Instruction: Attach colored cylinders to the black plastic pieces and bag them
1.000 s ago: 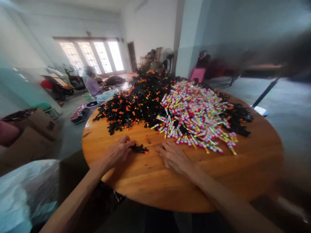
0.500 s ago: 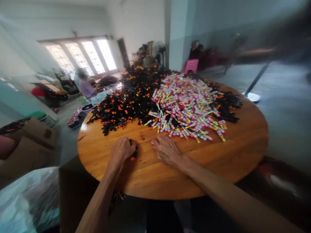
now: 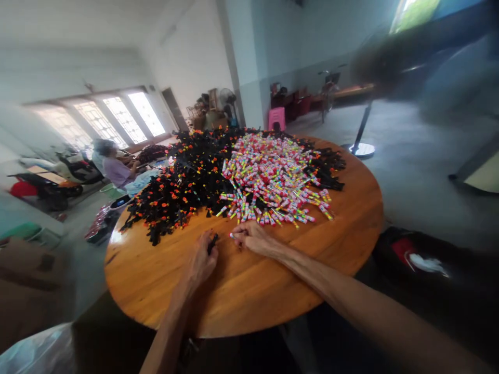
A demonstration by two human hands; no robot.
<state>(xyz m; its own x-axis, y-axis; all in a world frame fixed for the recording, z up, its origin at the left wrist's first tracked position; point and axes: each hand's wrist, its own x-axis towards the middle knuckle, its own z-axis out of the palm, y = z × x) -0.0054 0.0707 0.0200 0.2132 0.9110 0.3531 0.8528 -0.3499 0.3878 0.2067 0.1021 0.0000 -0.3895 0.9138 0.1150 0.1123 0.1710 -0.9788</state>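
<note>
Left fingers (image 3: 204,241) were closed on a small black plastic piece (image 3: 212,243), on the near side of the tube heap (image 3: 268,171), at the bench (image 3: 234,301). Right fingers (image 3: 245,228) pinched one small tube (image 3: 232,236), nearer the heap. I judged both items light: the piece stiff, best gripped mid-body; the tube smooth, perhaps slippery, best pinched along its barrel. Fragility unclear. Black orange-tipped parts (image 3: 183,182) crowded the heap's left, liable to snag; a pink stool (image 3: 276,118) stood beyond.
</note>
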